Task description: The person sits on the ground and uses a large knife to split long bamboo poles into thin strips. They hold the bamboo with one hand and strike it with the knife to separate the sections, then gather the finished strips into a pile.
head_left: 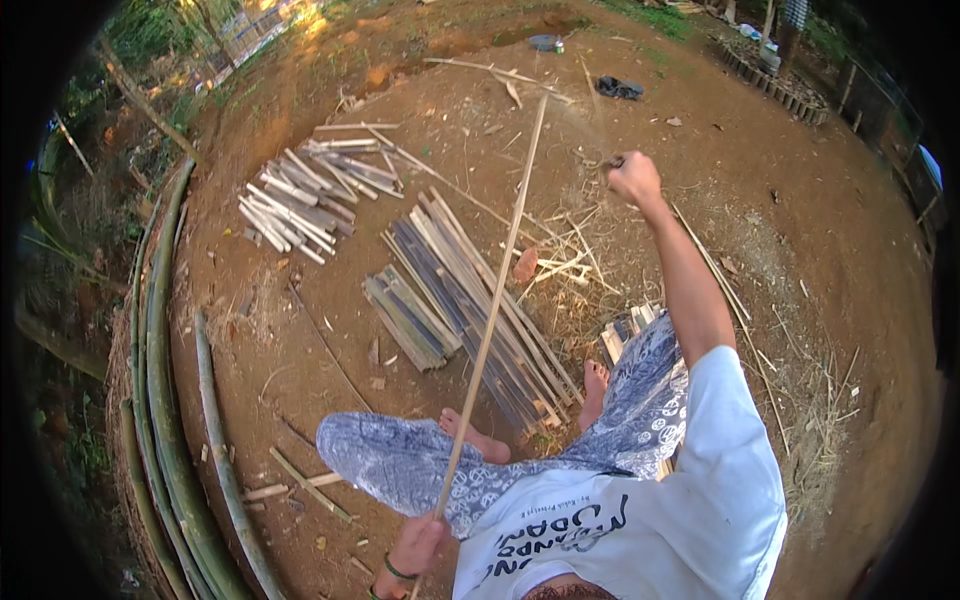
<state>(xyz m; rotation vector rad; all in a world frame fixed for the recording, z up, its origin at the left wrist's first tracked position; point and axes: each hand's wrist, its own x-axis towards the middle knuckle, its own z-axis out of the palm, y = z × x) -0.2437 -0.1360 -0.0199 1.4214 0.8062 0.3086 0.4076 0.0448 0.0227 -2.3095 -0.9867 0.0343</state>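
Left hand [414, 547] grasping long pale strip [502, 267], most slanting forward beyond grip; right hand [636, 179] clenched on blurred dark object [613, 162].

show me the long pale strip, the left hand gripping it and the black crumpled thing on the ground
Long pale strip [494, 302]: head view, midway along its length
Left hand [418, 546]: head view, middle of the hand
Black crumpled thing [619, 89]: head view, middle of its top

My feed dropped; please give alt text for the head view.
The wearer's left hand grips a long pale strip slanting up the view; the right hand, raised, is closed around a blurred object. Cut strips lie in piles on brown soil, with green poles at left.
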